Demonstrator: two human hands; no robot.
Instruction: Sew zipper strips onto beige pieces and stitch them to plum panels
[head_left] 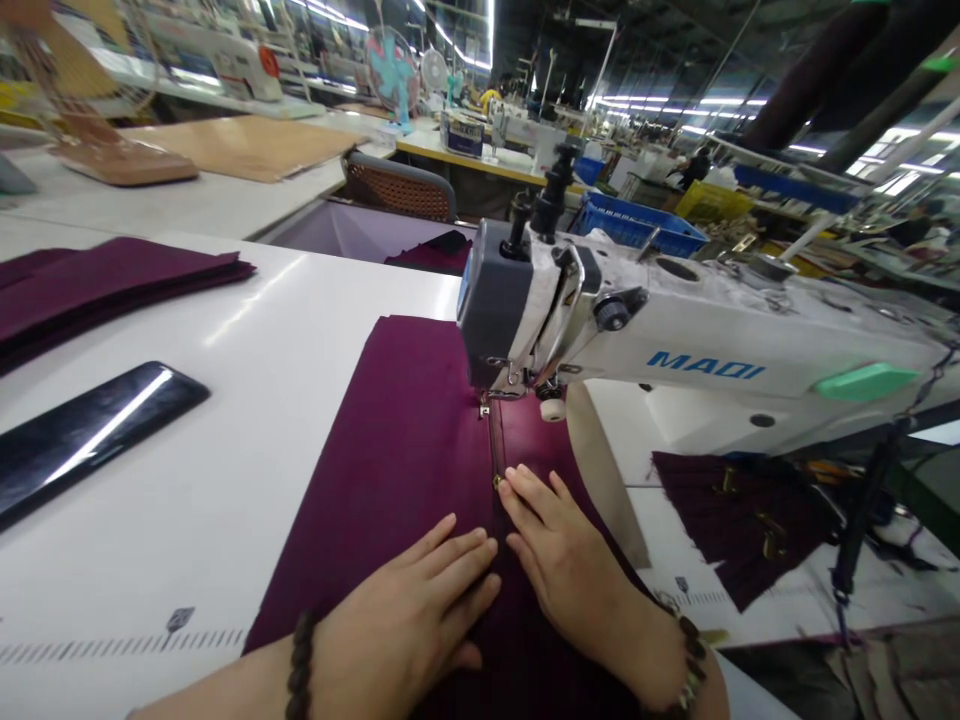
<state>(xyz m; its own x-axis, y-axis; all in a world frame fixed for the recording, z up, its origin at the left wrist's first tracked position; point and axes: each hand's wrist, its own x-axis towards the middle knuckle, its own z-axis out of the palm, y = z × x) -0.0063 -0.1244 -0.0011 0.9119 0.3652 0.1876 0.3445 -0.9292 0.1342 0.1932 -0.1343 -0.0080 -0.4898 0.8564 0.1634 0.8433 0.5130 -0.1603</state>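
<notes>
A maroon fabric panel (375, 450) lies flat on the white table, its upper part under the head of a white sewing machine (675, 350). A dark zipper (493, 450) runs down the panel from the presser foot (484, 408). My left hand (409, 615) rests on the fabric left of the zipper, fingers stretched out, holding nothing. On the right side, my right hand (562, 550) lies with its fingers spread on the cloth, the fingertips beside the small gold zipper pull (496, 482).
Folded maroon fabric (112, 285) and a black phone (90, 430) lie at the left. Maroon pieces with gold pulls (742, 515) are right of the machine. Behind stand a chair (401, 188) and a blue basket (637, 225).
</notes>
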